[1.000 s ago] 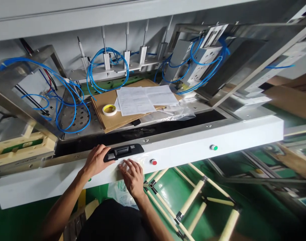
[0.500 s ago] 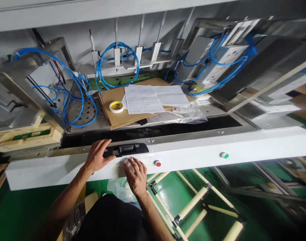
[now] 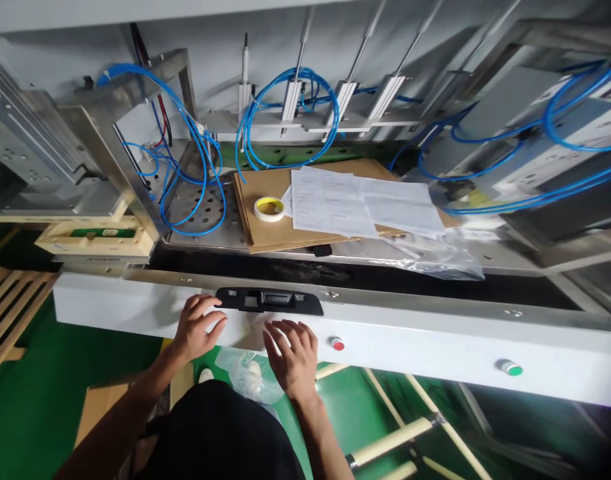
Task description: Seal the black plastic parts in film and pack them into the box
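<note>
A long black plastic trim panel point(image 3: 285, 301) with a recessed slot rests along the top of the white machine front beam point(image 3: 415, 340). Beside its left end is my left hand point(image 3: 198, 328), fingers curved and apart, holding nothing; whether a fingertip still touches the panel I cannot tell. My right hand point(image 3: 293, 353) hovers over the beam just below the panel, its fingers spread and bent with nothing seen in them. To its right sits a red push button point(image 3: 337, 344).
Behind the panel, cardboard sheets point(image 3: 265, 237) carry printed papers point(image 3: 330, 200) and a tape roll point(image 3: 269, 209). Blue air hoses point(image 3: 205, 180) loop around the metal frames. A green button point(image 3: 513, 369) projects at the right. Below stands a cream tube frame point(image 3: 390, 443); a wooden pallet point(image 3: 15, 313) lies left.
My left hand has drawn away from the panel's left end, uncovering it. The view has turned left and tilted, so the machine appears shifted right. The right hand stays just below the panel.
</note>
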